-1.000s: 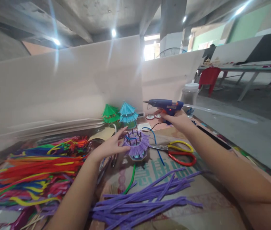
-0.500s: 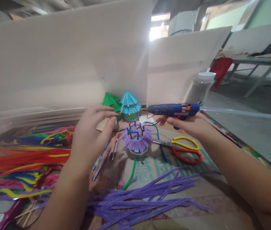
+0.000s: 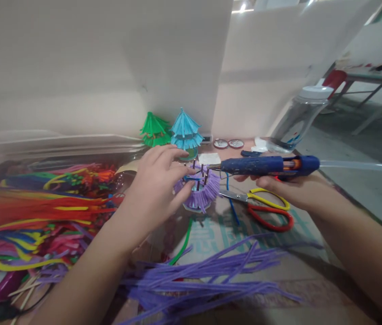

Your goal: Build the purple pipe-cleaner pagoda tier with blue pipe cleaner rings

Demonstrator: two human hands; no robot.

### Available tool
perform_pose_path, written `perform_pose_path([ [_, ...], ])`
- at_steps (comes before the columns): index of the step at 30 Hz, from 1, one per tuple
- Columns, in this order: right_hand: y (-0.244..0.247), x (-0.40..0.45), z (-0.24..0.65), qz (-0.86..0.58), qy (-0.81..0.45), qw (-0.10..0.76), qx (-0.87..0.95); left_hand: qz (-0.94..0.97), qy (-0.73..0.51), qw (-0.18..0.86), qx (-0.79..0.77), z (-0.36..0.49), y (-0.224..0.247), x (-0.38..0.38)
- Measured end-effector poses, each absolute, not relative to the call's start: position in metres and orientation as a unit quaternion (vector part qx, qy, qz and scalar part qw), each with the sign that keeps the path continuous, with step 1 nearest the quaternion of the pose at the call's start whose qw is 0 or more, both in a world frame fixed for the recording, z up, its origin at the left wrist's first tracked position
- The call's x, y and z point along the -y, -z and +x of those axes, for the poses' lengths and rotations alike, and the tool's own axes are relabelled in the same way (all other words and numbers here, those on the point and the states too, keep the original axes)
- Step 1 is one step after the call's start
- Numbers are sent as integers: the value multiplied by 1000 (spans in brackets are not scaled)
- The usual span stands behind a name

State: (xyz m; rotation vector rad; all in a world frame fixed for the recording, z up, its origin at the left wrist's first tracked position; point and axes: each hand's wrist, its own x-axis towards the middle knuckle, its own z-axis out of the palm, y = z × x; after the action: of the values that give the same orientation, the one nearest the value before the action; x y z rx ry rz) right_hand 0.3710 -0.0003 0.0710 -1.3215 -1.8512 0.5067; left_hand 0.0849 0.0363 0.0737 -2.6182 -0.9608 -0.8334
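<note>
Purple fuzzy strips (image 3: pixel 211 282) nearest to us, strewn in a loose bundle over a cardboard sheet (image 3: pixel 315 266) that lies on the surface. To our left, a heap of coloured strips (image 3: pixel 38 201), red, orange, yellow, blue and pink; thin wooden sticks (image 3: pixel 26 293) lie at its near edge. One green strip (image 3: pixel 186 243) curves just beyond the purple bundle.

Farther in, we note scissors (image 3: pixel 246 197) with one yellow and one red handle, blades pointing left toward a purple fringed piece (image 3: pixel 209 192). That piece sits upright on the cardboard, between our two hands, dark pegs standing inside its ring. Our left grip (image 3: pixel 158 189) is over its left side, thumb and forefinger apart about a short blue strip (image 3: pixel 193 178); whether they touch it we cannot tell. Our right grip (image 3: pixel 288 185) is clamped on a blue glue gun (image 3: pixel 255 166), held level, nozzle at the pegs, a clear glue stick (image 3: pixel 363 167) running out behind.

Beyond: a white paper square (image 3: pixel 209 158), two round discs (image 3: pixel 220 144), then a green tiered model (image 3: pixel 155 130) and a light blue tiered model (image 3: pixel 186 128) side by side before pale panels (image 3: pixel 92 67); to the right, a clear bottle (image 3: pixel 301 118) with a white lid
</note>
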Motion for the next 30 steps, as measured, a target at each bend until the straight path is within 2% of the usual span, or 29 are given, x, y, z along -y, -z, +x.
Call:
perform_pose_path([
  [9, -66, -3, 367, -547, -148, 353, 745, -898, 274, 115, 325, 90, -65, -44],
  [16, -62, -3, 364, -530, -166, 375, 742, -892, 290, 127, 323, 93, -63, -45],
  [23, -37, -10, 380, -600, -163, 320, 714, -887, 303, 113, 328, 91, -63, -46],
  [30, -34, -15, 376, -556, -198, 320, 741, -886, 302, 107, 336, 90, -63, -46],
])
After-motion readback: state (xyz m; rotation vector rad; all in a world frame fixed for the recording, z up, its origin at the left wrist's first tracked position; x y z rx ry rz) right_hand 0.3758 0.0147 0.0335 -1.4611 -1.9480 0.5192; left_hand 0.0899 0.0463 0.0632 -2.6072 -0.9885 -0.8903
